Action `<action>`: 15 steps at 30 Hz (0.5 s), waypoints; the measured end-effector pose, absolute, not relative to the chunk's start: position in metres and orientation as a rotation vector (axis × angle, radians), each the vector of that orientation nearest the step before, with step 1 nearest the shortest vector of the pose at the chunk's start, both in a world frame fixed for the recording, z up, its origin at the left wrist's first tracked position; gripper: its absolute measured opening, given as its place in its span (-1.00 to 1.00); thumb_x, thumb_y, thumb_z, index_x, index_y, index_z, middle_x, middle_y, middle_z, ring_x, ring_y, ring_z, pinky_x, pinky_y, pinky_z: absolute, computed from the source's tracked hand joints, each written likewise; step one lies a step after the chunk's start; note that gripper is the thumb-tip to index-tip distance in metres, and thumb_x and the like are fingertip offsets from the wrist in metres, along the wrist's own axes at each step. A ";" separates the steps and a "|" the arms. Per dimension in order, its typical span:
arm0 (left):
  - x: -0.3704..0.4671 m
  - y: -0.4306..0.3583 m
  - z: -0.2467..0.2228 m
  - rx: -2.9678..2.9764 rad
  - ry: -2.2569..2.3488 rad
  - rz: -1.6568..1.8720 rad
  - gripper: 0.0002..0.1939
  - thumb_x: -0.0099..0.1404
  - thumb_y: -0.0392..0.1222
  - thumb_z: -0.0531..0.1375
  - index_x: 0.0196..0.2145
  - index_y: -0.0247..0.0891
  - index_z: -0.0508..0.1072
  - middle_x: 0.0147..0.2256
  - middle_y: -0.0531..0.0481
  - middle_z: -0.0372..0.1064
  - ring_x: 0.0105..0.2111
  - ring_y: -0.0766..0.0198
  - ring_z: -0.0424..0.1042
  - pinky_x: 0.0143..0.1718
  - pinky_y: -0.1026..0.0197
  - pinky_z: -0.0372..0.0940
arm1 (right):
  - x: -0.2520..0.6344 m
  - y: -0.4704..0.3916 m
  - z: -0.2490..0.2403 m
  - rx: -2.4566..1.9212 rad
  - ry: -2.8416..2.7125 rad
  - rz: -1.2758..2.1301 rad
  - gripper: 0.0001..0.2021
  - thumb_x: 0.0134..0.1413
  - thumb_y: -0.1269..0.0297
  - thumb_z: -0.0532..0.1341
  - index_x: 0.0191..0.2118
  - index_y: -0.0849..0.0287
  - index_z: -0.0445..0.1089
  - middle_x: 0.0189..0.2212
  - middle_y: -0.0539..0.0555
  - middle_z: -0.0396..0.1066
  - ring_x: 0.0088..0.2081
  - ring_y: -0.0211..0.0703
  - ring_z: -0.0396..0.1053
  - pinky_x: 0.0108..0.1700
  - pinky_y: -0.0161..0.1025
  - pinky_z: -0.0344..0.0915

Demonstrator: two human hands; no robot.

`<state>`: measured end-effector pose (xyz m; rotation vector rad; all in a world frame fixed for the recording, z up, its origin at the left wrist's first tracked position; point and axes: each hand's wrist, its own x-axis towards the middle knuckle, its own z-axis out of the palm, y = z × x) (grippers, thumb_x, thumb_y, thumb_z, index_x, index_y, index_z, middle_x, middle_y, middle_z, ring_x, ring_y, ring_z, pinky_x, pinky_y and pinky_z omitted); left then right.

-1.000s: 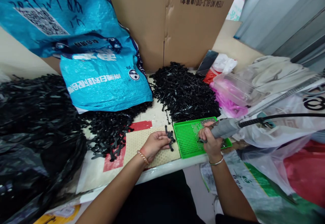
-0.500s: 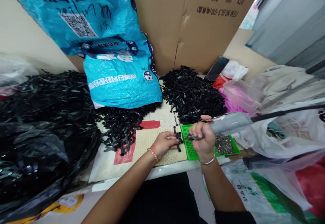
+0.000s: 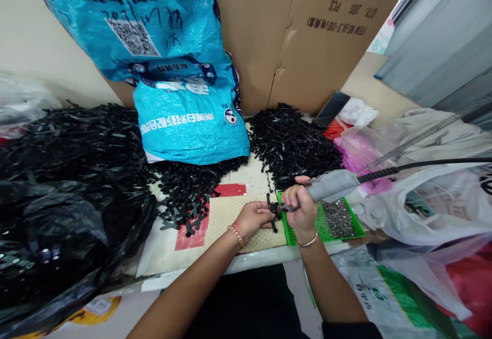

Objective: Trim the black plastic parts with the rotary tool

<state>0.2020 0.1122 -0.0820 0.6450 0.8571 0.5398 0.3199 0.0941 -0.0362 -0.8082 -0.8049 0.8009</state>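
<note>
Pinching blk part point(image 3: 273, 208) in L hand point(image 3: 251, 219) over mat point(image 3: 226, 221) by green tray point(image 3: 322, 230) & wrapping R hand point(image 3: 302, 211) round corded driver point(image 3: 335, 185) right at part, prob. risking skid into L hand if pressing off-axis.

Left grip point(image 3: 252, 220) in a pinch, right grip point(image 3: 302, 214) curled close by

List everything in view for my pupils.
Patterned mat: one, tan, front centre
Perforated plastic tray: one, green, beside mat
Small metal pieces: uncountable, silvery, in tray
Corded handheld tool: one, grey, over tray
Held slim strips: count unclear, black, by tool
Heaped slim strips: uncountable, black, left, rear
Printed plastic sack: one, blue, rear
Cardboard box: one, brown, rear
Large plastic bag: one, black, left
Crumpled plastic bag: one, pink, right
Filmy plastic bags: several, white, right
Left hand: one, over mat
Right hand: one, on tool
</note>
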 end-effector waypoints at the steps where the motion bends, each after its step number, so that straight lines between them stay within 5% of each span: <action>1: 0.202 0.112 -0.081 0.643 0.855 0.541 -0.72 -0.02 -0.43 0.39 -0.29 -0.40 0.53 -0.46 -0.01 0.46 -0.47 0.36 0.44 -0.38 0.31 0.42 | 0.320 0.094 -0.036 -0.810 -0.807 0.796 -0.78 0.10 0.13 0.27 -0.18 0.06 0.31 -0.73 -0.20 0.01 -0.65 -0.29 0.01 -0.54 -0.33 0.13; 15: 0.202 0.113 -0.081 0.640 0.836 0.528 -0.70 -0.02 -0.42 0.41 -0.27 -0.42 0.52 -0.44 -0.01 0.45 -0.46 0.36 0.44 -0.36 0.30 0.43 | 0.320 0.093 -0.046 -0.753 -0.862 0.806 -0.84 0.17 0.20 0.27 -0.16 0.06 0.34 -0.71 -0.18 0.04 -0.64 -0.29 0.02 -0.53 -0.32 0.14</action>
